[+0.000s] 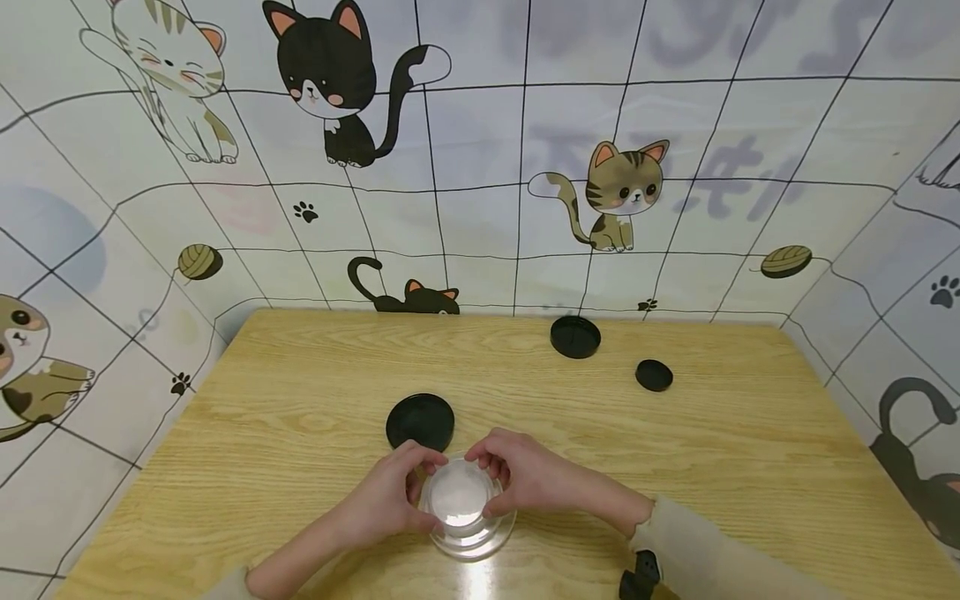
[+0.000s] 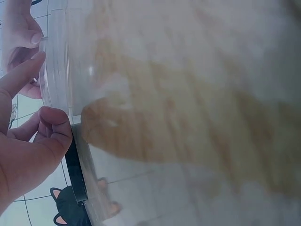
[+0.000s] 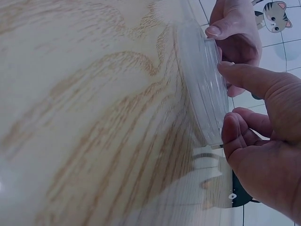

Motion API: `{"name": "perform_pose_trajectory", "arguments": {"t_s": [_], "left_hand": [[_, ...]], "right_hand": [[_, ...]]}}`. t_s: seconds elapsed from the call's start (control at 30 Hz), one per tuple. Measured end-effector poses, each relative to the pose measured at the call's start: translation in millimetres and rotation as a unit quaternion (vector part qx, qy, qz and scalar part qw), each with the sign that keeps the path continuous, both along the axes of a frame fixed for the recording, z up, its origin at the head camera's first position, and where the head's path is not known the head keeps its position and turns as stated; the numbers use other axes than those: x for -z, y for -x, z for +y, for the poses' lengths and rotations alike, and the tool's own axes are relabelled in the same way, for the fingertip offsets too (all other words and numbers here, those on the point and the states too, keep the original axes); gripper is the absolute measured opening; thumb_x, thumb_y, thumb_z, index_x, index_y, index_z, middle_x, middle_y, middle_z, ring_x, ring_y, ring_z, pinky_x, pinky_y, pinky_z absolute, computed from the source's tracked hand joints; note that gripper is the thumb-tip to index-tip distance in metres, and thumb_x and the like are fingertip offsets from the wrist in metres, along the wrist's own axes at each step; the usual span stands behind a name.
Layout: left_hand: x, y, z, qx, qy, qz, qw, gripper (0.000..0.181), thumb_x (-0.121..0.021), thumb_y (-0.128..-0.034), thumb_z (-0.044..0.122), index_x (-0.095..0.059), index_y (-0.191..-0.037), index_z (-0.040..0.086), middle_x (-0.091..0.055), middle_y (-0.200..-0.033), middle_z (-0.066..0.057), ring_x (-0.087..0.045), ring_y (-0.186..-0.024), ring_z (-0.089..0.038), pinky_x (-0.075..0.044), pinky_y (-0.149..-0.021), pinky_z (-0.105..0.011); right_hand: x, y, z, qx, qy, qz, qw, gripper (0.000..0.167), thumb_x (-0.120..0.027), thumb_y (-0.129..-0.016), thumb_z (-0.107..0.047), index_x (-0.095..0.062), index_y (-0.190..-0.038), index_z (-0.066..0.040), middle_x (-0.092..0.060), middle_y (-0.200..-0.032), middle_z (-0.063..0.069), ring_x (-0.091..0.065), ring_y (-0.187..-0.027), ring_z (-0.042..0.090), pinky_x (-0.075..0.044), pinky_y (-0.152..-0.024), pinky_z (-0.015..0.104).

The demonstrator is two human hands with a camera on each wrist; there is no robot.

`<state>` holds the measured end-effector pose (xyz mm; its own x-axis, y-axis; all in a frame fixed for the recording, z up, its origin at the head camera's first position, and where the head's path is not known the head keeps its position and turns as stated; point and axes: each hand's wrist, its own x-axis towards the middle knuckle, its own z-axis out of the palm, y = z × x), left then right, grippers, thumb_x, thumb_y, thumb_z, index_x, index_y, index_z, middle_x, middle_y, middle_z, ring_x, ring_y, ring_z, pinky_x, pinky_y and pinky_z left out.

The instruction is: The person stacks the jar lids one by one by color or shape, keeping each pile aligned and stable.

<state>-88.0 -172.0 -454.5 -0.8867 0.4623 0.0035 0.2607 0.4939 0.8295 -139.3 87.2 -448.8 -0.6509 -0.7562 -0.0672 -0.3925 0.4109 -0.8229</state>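
Note:
Several clear round dishes [image 1: 459, 492] sit stacked on the table before me, the smaller one on top of a wider one. My left hand [image 1: 393, 493] grips the left side of the upper dish between thumb and fingers. From the right, my right hand [image 1: 525, 473] pinches the rim of the same dish. In the left wrist view the stack's clear walls [image 2: 56, 61] show between the two hands, low over the tabletop. The right wrist view shows the layered dish edges [image 3: 204, 84] beside the right hand's thumb and fingers. Just beyond the left hand lies a large round black lid [image 1: 420, 421].
Farther back on the wooden table [image 1: 300, 367] lie a medium black lid [image 1: 575, 337] with a raised rim and a smaller black disc [image 1: 654, 375] to its right. A cat-patterned cloth wall [image 1: 480, 217] encloses the back and sides.

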Motion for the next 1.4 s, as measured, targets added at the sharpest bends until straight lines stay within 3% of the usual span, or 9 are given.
{"name": "perform_pose_trajectory", "arguments": {"t_s": [0.2, 0.43, 0.6, 0.8, 1.07, 1.4], "left_hand": [[-5.0, -0.2, -1.1, 0.000, 0.000, 0.000, 1.0000, 0.067, -0.097, -0.0676, 0.011, -0.063, -0.125, 0.003, -0.054, -0.106, -0.005, -0.049, -0.068, -0.010, -0.043, -0.060, -0.022], [-14.1, 5.5, -6.8, -0.009, -0.013, 0.028, 0.9995, 0.066, -0.096, -0.0686, 0.008, -0.062, -0.125, 0.000, -0.055, -0.108, -0.011, -0.049, -0.066, -0.011, -0.043, -0.059, -0.023], [-21.5, 13.0, -13.2, -0.026, -0.010, 0.038, 0.9989, 0.068, -0.095, -0.0703, 0.009, -0.061, -0.128, 0.001, -0.054, -0.109, -0.014, -0.047, -0.067, -0.009, -0.043, -0.059, -0.023], [-25.1, 21.5, -26.2, -0.050, -0.044, 0.040, 0.9970, 0.067, -0.094, -0.0714, 0.006, -0.060, -0.129, 0.003, -0.052, -0.113, -0.018, -0.050, -0.071, -0.014, -0.044, -0.061, -0.024], [-28.1, 32.6, -44.9, -0.081, -0.068, 0.009, 0.9943, 0.069, -0.091, -0.0749, 0.003, -0.055, -0.134, -0.002, -0.050, -0.123, -0.023, -0.058, -0.080, -0.021, -0.054, -0.070, -0.028], [-7.4, 52.3, -64.2, -0.122, -0.103, -0.075, 0.9843, 0.077, -0.089, -0.0783, 0.003, -0.048, -0.144, -0.002, -0.047, -0.141, -0.023, -0.062, -0.092, -0.027, -0.054, -0.065, -0.030]], "right_hand": [[-0.6, 0.5, 2, 0.001, 0.010, 0.009, 0.9999, 0.056, -0.092, -0.075, -0.010, -0.064, -0.123, -0.005, -0.055, -0.096, -0.002, -0.054, -0.080, 0.009, -0.051, -0.071, 0.023], [-10.5, 4.2, 6, 0.011, 0.014, 0.041, 0.9990, 0.057, -0.090, -0.077, -0.009, -0.063, -0.127, -0.004, -0.057, -0.098, 0.002, -0.055, -0.081, 0.011, -0.051, -0.073, 0.024], [-16.0, 14.3, 9, 0.031, 0.024, 0.041, 0.9984, 0.059, -0.090, -0.079, -0.010, -0.062, -0.130, -0.002, -0.059, -0.106, 0.010, -0.057, -0.084, 0.019, -0.051, -0.074, 0.026], [-19.1, 32.2, 9, 0.049, 0.049, 0.019, 0.9974, 0.058, -0.087, -0.083, -0.010, -0.061, -0.133, 0.001, -0.059, -0.109, 0.016, -0.058, -0.092, 0.033, -0.050, -0.074, 0.026], [-19.9, 56.5, -3, 0.058, 0.045, 0.009, 0.9973, 0.062, -0.085, -0.085, -0.011, -0.057, -0.139, 0.001, -0.059, -0.117, 0.017, -0.059, -0.097, 0.030, -0.050, -0.080, 0.028], [-2.6, 78.3, -30, 0.051, 0.046, -0.057, 0.9960, 0.066, -0.084, -0.084, -0.005, -0.054, -0.142, 0.003, -0.060, -0.117, 0.012, -0.059, -0.094, 0.020, -0.052, -0.083, 0.027]]}}
